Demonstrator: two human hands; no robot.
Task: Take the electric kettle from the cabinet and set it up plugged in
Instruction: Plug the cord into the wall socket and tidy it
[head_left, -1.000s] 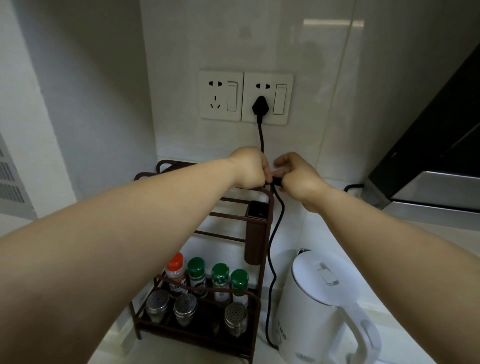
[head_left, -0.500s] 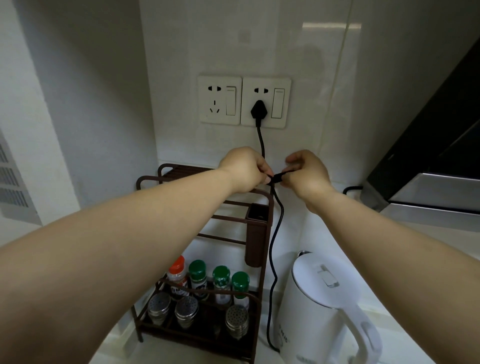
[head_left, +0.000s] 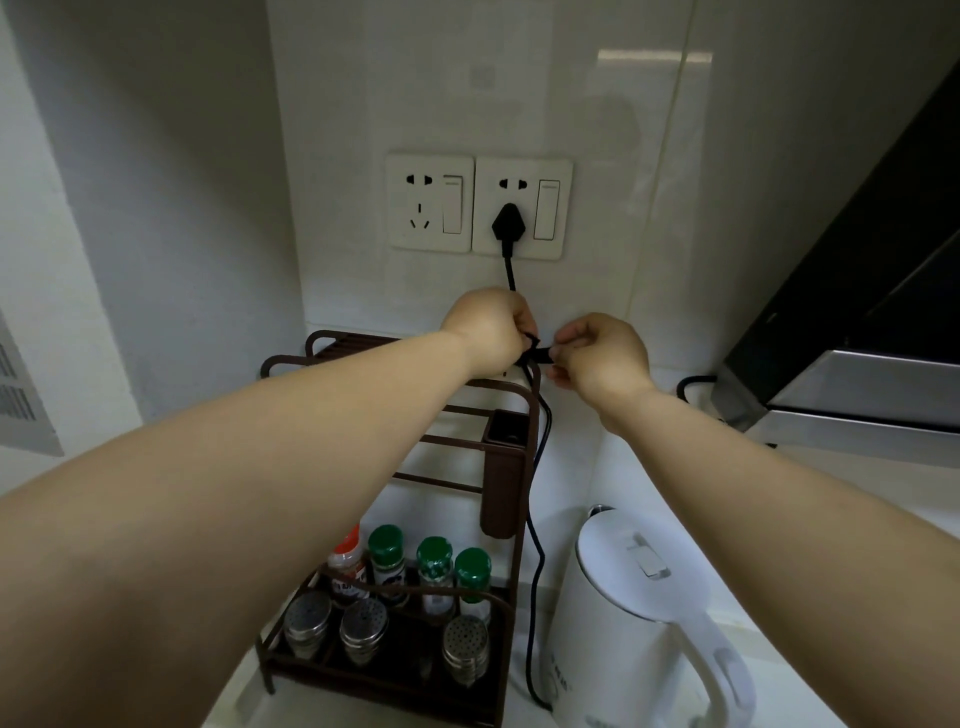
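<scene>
While the plug (head_left: 508, 222) sits socketed, both hands' curled fingers (head_left: 563, 347) pinch, seemingly, the cord's strap (head_left: 537, 355).

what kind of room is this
Most likely a home kitchen counter corner. A white electric kettle stands on the worktop beside a brown rack of spice jars and shakers, under tiled-wall sockets, with what looks like a range hood at right.
</scene>
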